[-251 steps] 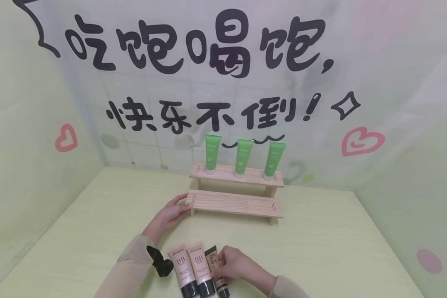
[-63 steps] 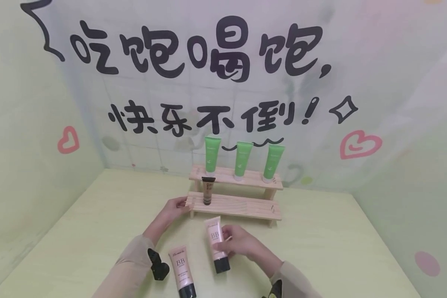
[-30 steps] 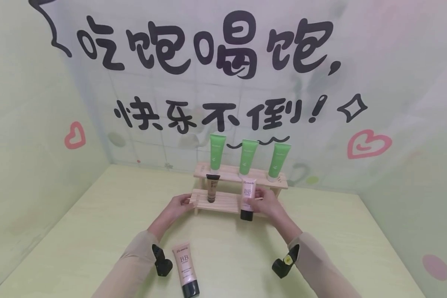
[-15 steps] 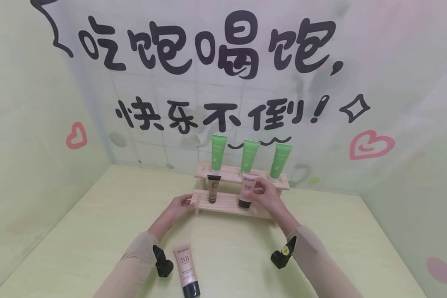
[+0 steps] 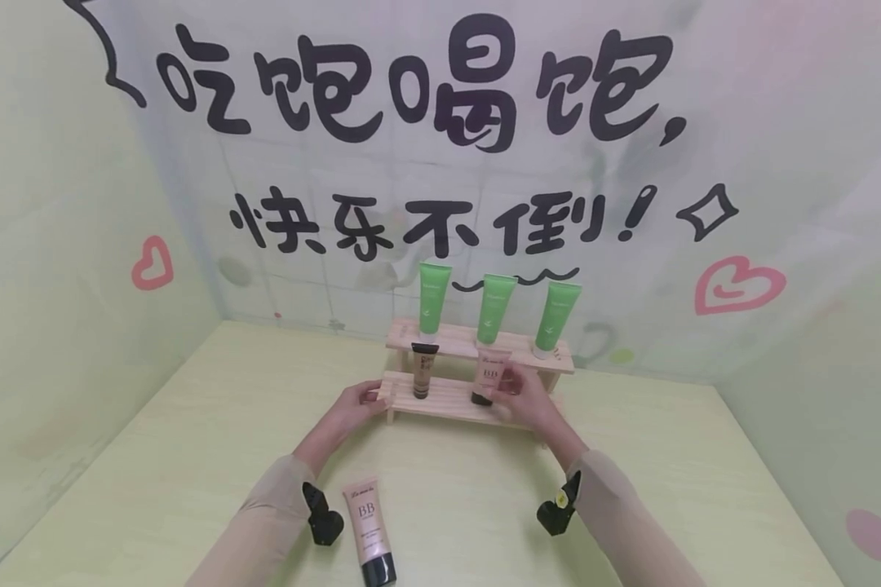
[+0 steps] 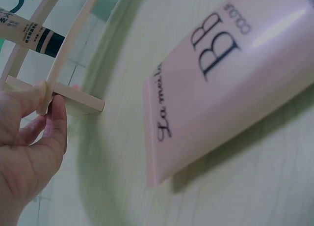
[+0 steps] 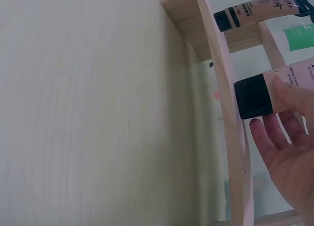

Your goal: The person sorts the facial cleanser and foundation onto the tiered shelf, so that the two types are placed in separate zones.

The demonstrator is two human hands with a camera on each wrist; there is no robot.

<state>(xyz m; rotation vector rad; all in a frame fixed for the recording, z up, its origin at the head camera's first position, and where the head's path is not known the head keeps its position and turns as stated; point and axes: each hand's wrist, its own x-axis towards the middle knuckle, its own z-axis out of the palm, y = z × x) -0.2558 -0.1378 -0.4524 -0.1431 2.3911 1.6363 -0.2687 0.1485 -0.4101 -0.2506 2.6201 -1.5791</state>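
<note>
A two-tier wooden display rack [image 5: 440, 401] stands at the back of the table. My left hand [image 5: 354, 409] pinches the left end of its lower shelf between thumb and fingers, as the left wrist view [image 6: 29, 137] shows. Cap down on that shelf, near its middle, is a pink BB cream tube [image 5: 490, 371]; my right hand [image 5: 532, 401] holds it from the right side. In the right wrist view its black cap [image 7: 253, 97] touches the shelf. To its left a small brown tube [image 5: 424, 371] stands upright. Another pink BB cream tube [image 5: 369, 522] lies on the table.
Several things bear on the space: three green tubes [image 5: 496, 310] stand in a row on the upper shelf [image 5: 455, 336]. A printed backdrop [image 5: 323, 285] rises close behind the rack. Black wrist cameras [image 5: 323, 518] sit on both sleeves.
The small brown tube went from the table to the lower shelf. One pink tube was then lifted from the table to that shelf. My left hand stays on the rack.
</note>
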